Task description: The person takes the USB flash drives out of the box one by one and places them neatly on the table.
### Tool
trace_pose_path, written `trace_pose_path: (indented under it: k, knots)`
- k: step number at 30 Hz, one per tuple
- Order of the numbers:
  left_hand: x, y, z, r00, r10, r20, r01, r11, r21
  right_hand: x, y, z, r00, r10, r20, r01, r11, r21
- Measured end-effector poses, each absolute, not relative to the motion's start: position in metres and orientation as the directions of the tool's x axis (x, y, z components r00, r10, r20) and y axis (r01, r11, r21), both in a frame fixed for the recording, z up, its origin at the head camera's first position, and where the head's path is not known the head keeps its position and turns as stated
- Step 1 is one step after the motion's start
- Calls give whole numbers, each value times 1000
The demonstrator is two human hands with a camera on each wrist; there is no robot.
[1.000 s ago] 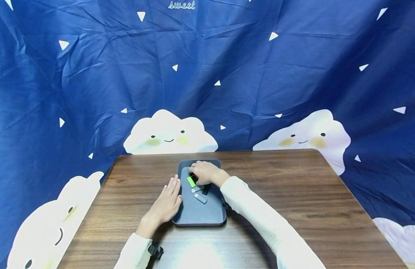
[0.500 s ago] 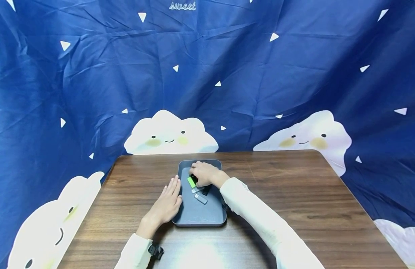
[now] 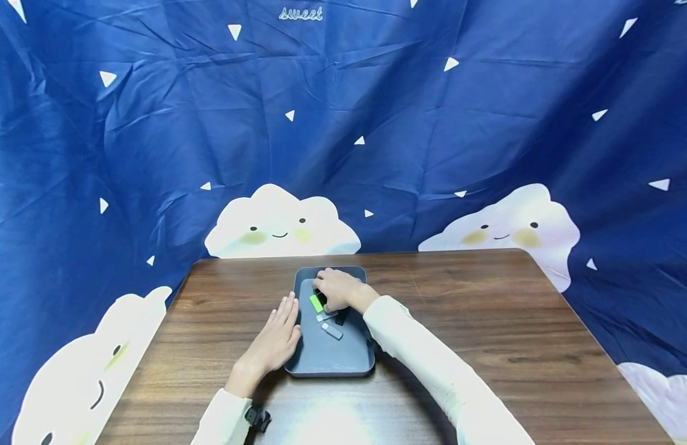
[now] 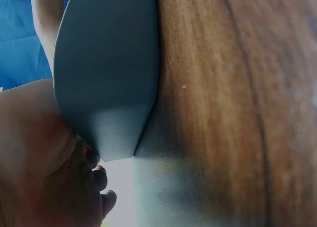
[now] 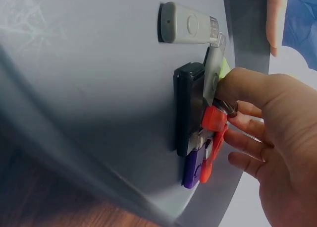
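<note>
In the head view my left hand [image 3: 273,340] lies with straight fingers along the left side of a grey tray [image 3: 329,364]. My right hand [image 3: 340,289] reaches into the tray's far half. In the right wrist view its thumb and fingers pinch a USB stick, of which only a dark, metallic end [image 5: 227,107] shows. Around the fingertips lie a black USB stick [image 5: 190,108], a purple one [image 5: 193,167], a red one [image 5: 214,119] and a grey one [image 5: 213,71]. A lime green one [image 3: 316,303] is left of the hand. Another grey USB stick [image 5: 188,24] lies nearer me.
The tray stands on a wood-grain table [image 3: 477,321]. Behind the table hangs a blue curtain [image 3: 343,111] with white clouds and triangles. A black strap device [image 3: 258,418] sits at my left wrist.
Both hands stay nearly in place. The right fingers have shifted slightly, and the red bit visible beneath them a second ago is hidden in the head view.
</note>
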State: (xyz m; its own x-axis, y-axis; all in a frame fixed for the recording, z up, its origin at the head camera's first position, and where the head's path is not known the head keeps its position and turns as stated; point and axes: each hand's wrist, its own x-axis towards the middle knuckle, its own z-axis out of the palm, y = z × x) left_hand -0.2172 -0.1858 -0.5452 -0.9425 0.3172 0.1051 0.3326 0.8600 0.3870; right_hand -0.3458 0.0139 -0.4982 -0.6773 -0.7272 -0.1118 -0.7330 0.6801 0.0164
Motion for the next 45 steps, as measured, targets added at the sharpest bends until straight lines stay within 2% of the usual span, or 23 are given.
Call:
trace_pose_path:
  k: [9,19,31,45]
  knots:
    - [-216,-184,-542,-948,307,86,316,867,387,-346,18,-497,-673,-733,-99,-736,677,-4]
    - [-215,-184,-540,-938,319,137,347,841,415,-347,22,-495,-663,-744,-81,-744,667,-43]
    - [-219,-188,-548,-943,316,102,330,861,387,-342,26,-485,-652,-756,-60,-749,655,-101]
    - [-217,-186,-543,-942,317,108,333,858,390,-332,38,-468,-646,-762,-38,-757,646,-96]
